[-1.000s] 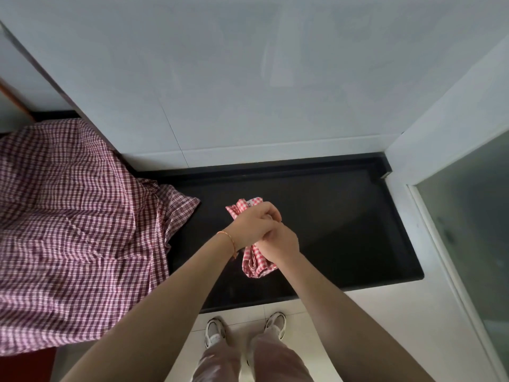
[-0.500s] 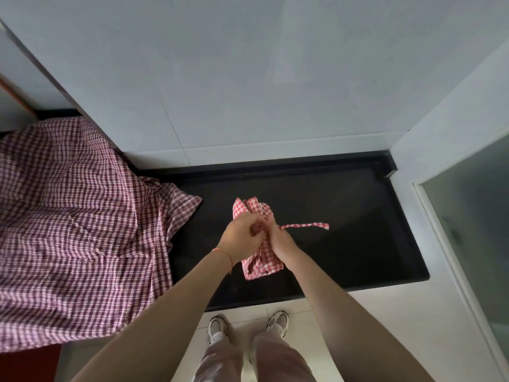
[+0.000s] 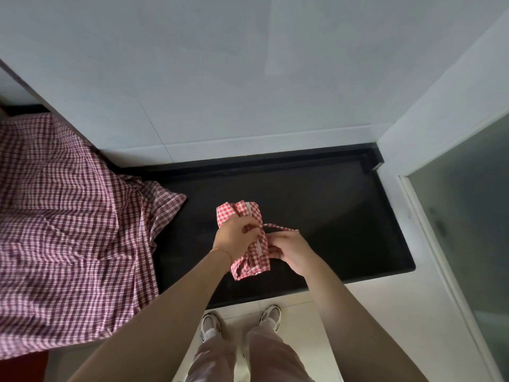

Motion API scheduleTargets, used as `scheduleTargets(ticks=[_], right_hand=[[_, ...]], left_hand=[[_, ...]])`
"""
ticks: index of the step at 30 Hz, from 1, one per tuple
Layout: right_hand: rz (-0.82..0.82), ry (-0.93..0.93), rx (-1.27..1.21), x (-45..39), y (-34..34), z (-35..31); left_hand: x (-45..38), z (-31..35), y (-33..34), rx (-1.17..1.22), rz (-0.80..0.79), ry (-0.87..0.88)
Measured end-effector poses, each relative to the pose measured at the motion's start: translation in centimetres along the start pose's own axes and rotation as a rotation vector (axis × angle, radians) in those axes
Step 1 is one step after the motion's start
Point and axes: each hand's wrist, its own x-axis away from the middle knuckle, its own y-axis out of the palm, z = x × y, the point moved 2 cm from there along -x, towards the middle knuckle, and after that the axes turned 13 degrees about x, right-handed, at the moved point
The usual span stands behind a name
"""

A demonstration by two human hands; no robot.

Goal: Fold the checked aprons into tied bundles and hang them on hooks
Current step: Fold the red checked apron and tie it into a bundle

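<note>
A red and white checked apron [image 3: 243,213], folded into a narrow bundle, is held just above the black counter [image 3: 330,205]. My left hand [image 3: 234,238] grips the bundle's middle from the left. My right hand [image 3: 289,249] sits against its right side, fingers curled, pinching the apron's thin strap [image 3: 278,228], which loops from the bundle's waist out to the right. A second, darker maroon checked apron [image 3: 68,230] lies spread and unfolded on the left, draped over the counter's edge. No hooks are in view.
A white tiled wall [image 3: 248,78] rises behind the counter. A white frame with a frosted glass panel [image 3: 468,216] stands on the right. My shoes [image 3: 239,321] are on the pale floor below the counter's front edge.
My hands have come apart from their clasp over the bundle. The strap was drawn out to the right, and my right hand has since dropped to the bundle's right side holding it.
</note>
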Motion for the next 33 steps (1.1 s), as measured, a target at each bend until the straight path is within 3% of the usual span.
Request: scheduleTargets(ticks=[4, 7, 9, 14, 19, 23, 25, 28, 33], right_hand=[[0.077, 0.028, 0.004, -0.2, 0.4, -0.2], [0.177, 0.022, 0.029, -0.1, 0.5, -0.5], [0.253, -0.016, 0.127, -0.1, 0.6, -0.7], [0.361, -0.090, 0.281, -0.3, 1.6, -0.6], [0.414, -0.080, 0.421, -0.2, 1.1, -1.0], [0.397, -0.144, 0.383, -0.1, 1.2, -1.1], [0.359, -0.133, 0.314, 0.0, 1.1, -1.1], [0.285, -0.105, 0.249, 0.0, 1.0, -1.1], [0.247, -0.016, 0.202, -0.2, 2.1, -1.0]], left_hand=[[0.6, 0.3, 0.5, -0.073, 0.108, 0.182], [0.7, 0.9, 0.7, -0.104, 0.088, 0.342], [0.5, 1.1, 0.9, -0.057, 0.089, 0.352], [0.2, 1.7, 1.7, 0.046, 0.162, 0.253], [0.6, 1.5, 2.1, 0.058, 0.129, 0.086], [0.7, 1.5, 1.4, 0.531, 0.192, -0.097], [0.4, 1.3, 1.1, 0.654, 0.209, -0.200], [0.0, 0.9, 0.9, 0.696, 0.141, -0.274], [0.0, 1.8, 2.0, 0.517, -0.074, -0.176]])
